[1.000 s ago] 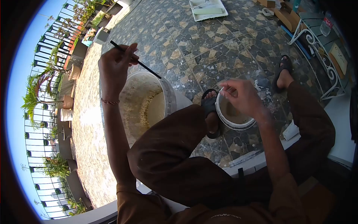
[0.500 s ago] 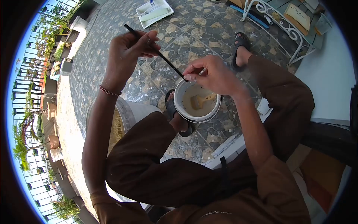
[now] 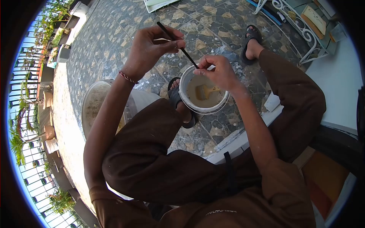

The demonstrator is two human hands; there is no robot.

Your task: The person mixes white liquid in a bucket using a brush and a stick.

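A thin black stick (image 3: 189, 57) slants down to the right between my hands. My left hand (image 3: 157, 47) grips its upper part, the far end poking out above the fingers. Its lower end is pinched between the thumb and fingers of my right hand (image 3: 218, 72), which cover the tip. Just below my right hand stands a white bucket (image 3: 183, 95) with cloudy, brownish liquid inside. A wide paintbrush (image 3: 201, 92) lies in that liquid, its handle towards the right wall.
A larger white tub (image 3: 86, 110) stands at left, partly behind my left forearm. My sandalled feet (image 3: 251, 42) flank the bucket on paint-spotted tiles (image 3: 197, 28). Beyond are a white tray (image 3: 161, 4) and a scrolled metal bench (image 3: 304, 34), with potted plants along the railing.
My left hand has moved right and slightly down, nearer my right hand, and the stick now slants more steeply. The view has also shifted a little. Both hands keep hold of the stick.
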